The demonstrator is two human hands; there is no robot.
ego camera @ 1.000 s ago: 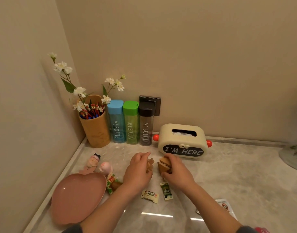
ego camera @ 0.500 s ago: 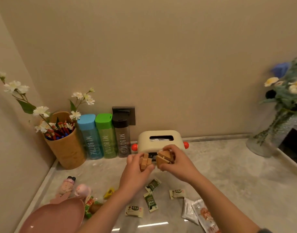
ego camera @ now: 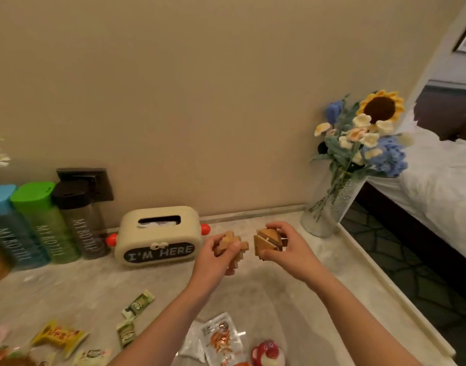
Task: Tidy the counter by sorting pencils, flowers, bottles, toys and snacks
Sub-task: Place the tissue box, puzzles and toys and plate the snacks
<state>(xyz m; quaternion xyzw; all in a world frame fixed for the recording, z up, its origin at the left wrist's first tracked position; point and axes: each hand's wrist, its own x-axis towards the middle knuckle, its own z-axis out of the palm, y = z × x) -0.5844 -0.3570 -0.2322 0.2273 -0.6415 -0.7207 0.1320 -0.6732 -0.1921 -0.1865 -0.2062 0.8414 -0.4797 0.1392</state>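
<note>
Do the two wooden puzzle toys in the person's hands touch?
Apart. The head view shows a strip of marble counter between the light wooden puzzle in the left hand and the darker wooden puzzle in the right hand.

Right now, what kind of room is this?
Probably a bedroom, maybe a hotel room: a bed with white sheets stands beside the counter, which holds a vase of flowers and a tissue box.
</note>
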